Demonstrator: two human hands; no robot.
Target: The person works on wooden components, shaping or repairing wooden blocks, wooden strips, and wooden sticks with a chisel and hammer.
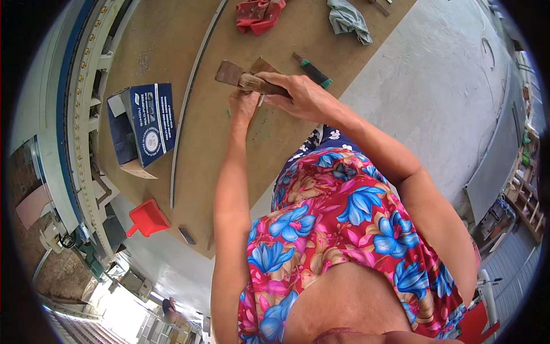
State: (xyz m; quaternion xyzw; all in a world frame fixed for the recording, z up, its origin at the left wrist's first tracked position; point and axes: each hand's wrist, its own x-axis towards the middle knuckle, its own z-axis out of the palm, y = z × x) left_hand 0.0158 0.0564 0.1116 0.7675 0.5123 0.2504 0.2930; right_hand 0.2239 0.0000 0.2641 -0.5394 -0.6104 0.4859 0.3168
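Note:
My right hand [303, 96] is closed around a tool with a flat, rust-brown blade and a worn wooden handle; it looks like a scraper [230, 73]. The blade points left, over the brown tabletop [200, 143]. Just beneath and beside it, my left hand [244, 106] is closed, its fingers mostly hidden by the tool, so what it grips cannot be made out. A flat brown piece [263, 65] juts out behind my hands; whether it is held is unclear. Beyond my right hand lies a knife [312, 70] with a black and green handle.
On the table are a red cloth [259, 15], a grey-green cloth [349, 22] and an open blue box [143, 123]. A long metal strip [184, 114] runs across it. A red dustpan [149, 218] and a small dark block [187, 235] sit near the left edge.

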